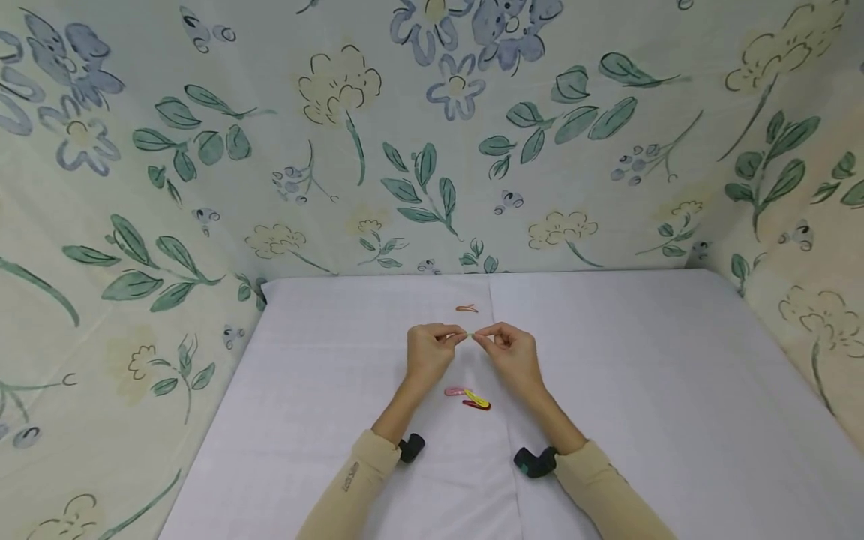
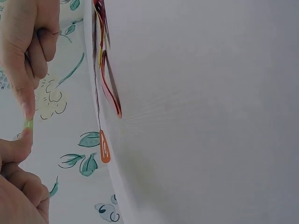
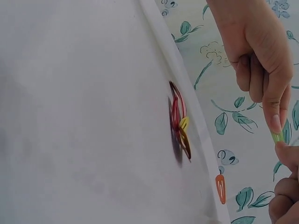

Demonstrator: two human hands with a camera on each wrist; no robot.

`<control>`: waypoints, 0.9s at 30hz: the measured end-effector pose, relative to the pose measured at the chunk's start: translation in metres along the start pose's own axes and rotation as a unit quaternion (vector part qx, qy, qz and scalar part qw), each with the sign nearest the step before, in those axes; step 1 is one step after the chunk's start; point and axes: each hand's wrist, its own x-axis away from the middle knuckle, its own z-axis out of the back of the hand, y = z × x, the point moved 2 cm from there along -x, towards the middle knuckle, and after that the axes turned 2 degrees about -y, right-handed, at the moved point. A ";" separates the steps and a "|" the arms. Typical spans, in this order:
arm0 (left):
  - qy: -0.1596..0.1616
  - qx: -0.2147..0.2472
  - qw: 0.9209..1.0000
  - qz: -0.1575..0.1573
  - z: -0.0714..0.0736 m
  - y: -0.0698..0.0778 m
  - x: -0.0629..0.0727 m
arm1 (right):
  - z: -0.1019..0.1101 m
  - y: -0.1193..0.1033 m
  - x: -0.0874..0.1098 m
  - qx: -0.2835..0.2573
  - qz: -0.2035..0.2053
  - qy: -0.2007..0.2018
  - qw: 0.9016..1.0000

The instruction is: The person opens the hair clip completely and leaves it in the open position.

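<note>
A small light green hair clip (image 1: 470, 334) spans the gap between my hands, also seen as a green sliver (image 3: 278, 137) in the right wrist view. My left hand (image 1: 430, 354) pinches one end of it between thumb and forefinger. At the other end, my right hand (image 1: 514, 360) pinches it the same way. Most of the clip is hidden by the fingertips. Both hands are held over the white-covered table, the other fingers folded in.
Nearer me lies a group of snap hair clips: pink (image 1: 455, 391), yellow (image 1: 476, 397) and dark red (image 1: 475, 405), partly overlapping. An orange clip (image 1: 466, 308) lies beyond the hands. Floral cloth (image 1: 418, 187) hangs behind the white table (image 1: 304, 375).
</note>
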 end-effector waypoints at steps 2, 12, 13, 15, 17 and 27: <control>0.007 -0.009 1.000 -0.004 0.000 0.001 -0.001 | -0.002 -0.001 -0.001 -0.002 0.005 0.007 1.000; -0.003 -0.027 1.000 -0.004 0.002 -0.006 -0.009 | -0.006 0.004 -0.008 0.007 0.001 0.004 1.000; -0.010 -0.028 1.000 -0.001 0.003 -0.007 -0.010 | -0.005 0.004 -0.009 0.009 0.000 0.002 1.000; -0.022 -0.029 0.999 0.007 0.004 -0.009 -0.012 | -0.004 0.005 -0.010 0.012 0.001 -0.003 1.000; -0.032 -0.026 0.999 0.014 0.005 -0.012 -0.013 | -0.003 0.006 -0.012 0.012 0.005 -0.008 1.000; -0.080 -0.003 0.995 0.063 0.008 -0.021 -0.018 | 0.000 0.010 -0.016 0.043 -0.005 -0.037 0.998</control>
